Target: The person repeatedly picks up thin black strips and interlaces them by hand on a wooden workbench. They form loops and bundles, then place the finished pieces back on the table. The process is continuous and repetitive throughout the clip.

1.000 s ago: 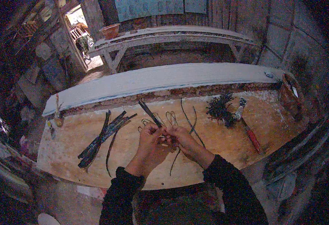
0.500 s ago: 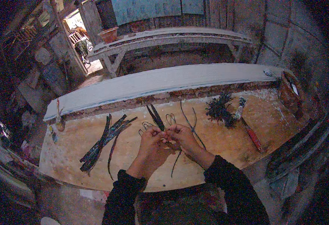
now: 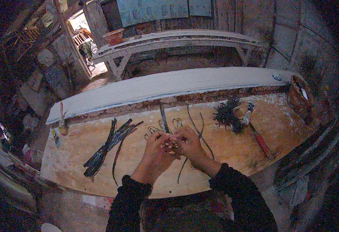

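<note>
Over the middle of the wooden board, my left hand (image 3: 157, 151) and my right hand (image 3: 190, 149) meet with fingers closed. Both pinch the lower end of a dark flat strip (image 3: 163, 114), which points away from me. The gripped end is hidden by the fingers. Thin wire-like loops (image 3: 177, 123) show just beyond the knuckles; I cannot tell if they lie on the board. Left of my hands lies a bundle of dark strips (image 3: 104, 150), with a loose curved strip (image 3: 115, 164) beside it. Thin dark strips (image 3: 201, 133) lie near my right hand.
A bristly black bunch (image 3: 227, 114) and a red-handled hammer-like tool (image 3: 260, 142) lie on the right of the board (image 3: 235, 158). A brown pot (image 3: 299, 94) stands at the far right. Along the back runs a whitish raised ledge (image 3: 169, 86); a bench (image 3: 177, 36) stands beyond.
The dark strip, spread as two narrow prongs before, now shows as one nearly upright piece. My hands stay together in almost the same place, the fingers slightly shifted.
</note>
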`<action>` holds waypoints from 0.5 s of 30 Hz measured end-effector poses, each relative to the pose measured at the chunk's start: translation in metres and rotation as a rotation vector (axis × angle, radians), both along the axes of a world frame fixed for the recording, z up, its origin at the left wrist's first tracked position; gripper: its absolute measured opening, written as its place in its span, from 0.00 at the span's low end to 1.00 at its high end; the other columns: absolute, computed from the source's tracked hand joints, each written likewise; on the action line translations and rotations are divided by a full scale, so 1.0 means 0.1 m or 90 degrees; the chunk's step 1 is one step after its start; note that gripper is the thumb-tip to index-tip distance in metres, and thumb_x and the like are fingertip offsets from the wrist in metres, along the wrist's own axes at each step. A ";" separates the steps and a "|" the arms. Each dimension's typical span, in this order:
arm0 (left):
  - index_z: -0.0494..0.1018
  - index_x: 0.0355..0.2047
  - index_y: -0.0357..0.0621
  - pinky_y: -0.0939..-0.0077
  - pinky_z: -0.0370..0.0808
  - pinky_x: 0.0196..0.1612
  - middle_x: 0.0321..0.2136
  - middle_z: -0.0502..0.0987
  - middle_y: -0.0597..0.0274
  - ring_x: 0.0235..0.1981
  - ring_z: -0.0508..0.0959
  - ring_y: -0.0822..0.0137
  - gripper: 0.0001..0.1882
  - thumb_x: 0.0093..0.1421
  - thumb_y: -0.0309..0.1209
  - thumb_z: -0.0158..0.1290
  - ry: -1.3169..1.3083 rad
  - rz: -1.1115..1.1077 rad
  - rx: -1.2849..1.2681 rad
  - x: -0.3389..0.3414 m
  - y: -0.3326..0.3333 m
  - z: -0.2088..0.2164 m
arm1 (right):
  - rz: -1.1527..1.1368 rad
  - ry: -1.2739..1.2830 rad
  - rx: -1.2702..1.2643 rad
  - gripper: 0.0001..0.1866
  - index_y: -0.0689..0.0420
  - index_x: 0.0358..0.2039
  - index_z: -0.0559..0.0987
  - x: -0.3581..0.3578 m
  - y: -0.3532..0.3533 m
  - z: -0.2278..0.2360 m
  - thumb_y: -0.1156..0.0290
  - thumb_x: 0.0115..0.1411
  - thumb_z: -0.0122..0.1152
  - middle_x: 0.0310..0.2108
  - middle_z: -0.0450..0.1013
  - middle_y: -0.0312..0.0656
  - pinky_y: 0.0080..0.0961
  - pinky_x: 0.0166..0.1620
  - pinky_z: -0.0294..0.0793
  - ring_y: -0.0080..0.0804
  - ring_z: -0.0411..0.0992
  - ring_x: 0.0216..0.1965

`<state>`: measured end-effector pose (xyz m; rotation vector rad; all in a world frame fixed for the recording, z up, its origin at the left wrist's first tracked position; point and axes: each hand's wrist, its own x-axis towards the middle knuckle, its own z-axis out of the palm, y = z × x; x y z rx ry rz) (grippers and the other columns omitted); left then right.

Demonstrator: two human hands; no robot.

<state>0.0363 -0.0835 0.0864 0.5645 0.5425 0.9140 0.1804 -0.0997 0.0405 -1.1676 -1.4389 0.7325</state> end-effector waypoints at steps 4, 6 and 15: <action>0.66 0.36 0.45 0.49 0.78 0.23 0.25 0.75 0.59 0.24 0.77 0.58 0.08 0.60 0.29 0.55 -0.020 -0.046 0.023 -0.07 0.11 -0.15 | 0.051 -0.105 0.189 0.08 0.58 0.39 0.76 -0.04 -0.20 0.21 0.77 0.58 0.61 0.47 0.71 0.45 0.25 0.42 0.77 0.32 0.74 0.44; 0.66 0.37 0.45 0.47 0.78 0.23 0.25 0.76 0.59 0.24 0.78 0.58 0.09 0.60 0.28 0.55 -0.022 -0.069 0.070 -0.09 0.15 -0.17 | 0.084 -0.133 0.192 0.09 0.59 0.40 0.75 -0.01 -0.21 0.20 0.78 0.58 0.60 0.48 0.71 0.46 0.26 0.44 0.77 0.33 0.74 0.45; 0.68 0.41 0.44 0.70 0.81 0.30 0.31 0.79 0.57 0.28 0.80 0.64 0.14 0.57 0.25 0.59 0.056 -0.085 0.246 -0.25 0.50 -0.51 | 0.077 -0.107 0.177 0.10 0.60 0.42 0.75 -0.01 -0.20 0.21 0.79 0.58 0.58 0.44 0.72 0.47 0.29 0.44 0.76 0.37 0.74 0.43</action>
